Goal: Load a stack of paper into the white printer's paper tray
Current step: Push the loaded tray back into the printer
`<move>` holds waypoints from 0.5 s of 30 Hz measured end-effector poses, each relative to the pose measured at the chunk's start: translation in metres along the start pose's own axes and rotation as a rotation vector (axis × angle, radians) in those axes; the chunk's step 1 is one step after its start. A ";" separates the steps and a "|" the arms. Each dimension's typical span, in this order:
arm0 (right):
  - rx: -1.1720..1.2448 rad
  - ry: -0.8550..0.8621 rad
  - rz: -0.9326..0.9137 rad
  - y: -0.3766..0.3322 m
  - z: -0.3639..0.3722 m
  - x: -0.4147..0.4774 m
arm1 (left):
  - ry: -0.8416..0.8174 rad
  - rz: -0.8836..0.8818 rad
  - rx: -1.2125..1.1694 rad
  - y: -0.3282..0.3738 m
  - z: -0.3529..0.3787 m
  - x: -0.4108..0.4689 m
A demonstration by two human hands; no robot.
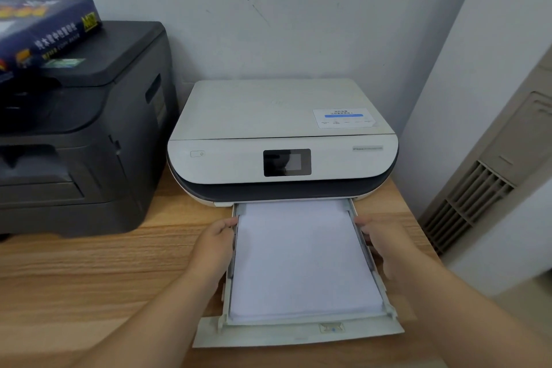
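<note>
My left hand [213, 243] and right hand [385, 243] grip the pulled-out paper tray's [298, 334] sides, paper stack [301, 257] inside, near the white printer [280, 140].

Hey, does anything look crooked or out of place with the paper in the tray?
Nothing stands out. The paper stack lies flat and square in the pulled-out tray, with both hands at its sides.

Single head-worn camera is looking forward and down from close above the table [89, 263], facing the wall; the white printer [282, 140] is sitting centred, with wide-angle bending at the frame edges.
</note>
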State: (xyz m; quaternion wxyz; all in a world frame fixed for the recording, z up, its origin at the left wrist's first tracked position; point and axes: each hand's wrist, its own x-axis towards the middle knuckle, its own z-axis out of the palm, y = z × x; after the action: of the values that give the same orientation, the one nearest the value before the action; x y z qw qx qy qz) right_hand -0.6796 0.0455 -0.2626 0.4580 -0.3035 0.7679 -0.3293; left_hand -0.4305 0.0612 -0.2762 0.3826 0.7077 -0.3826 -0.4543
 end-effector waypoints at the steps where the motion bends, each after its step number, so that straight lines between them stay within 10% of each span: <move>1: 0.015 -0.018 0.024 0.003 -0.001 -0.002 | -0.001 0.012 0.011 -0.001 -0.001 0.000; 15: 0.026 -0.131 0.047 0.023 -0.026 -0.017 | -0.054 0.106 0.130 -0.014 -0.019 -0.029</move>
State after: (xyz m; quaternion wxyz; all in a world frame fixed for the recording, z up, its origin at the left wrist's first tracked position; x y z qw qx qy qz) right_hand -0.7000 0.0781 -0.2632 0.5188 -0.3003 0.7388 -0.3080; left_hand -0.4186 0.0961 -0.2733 0.3488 0.6974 -0.4584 -0.4264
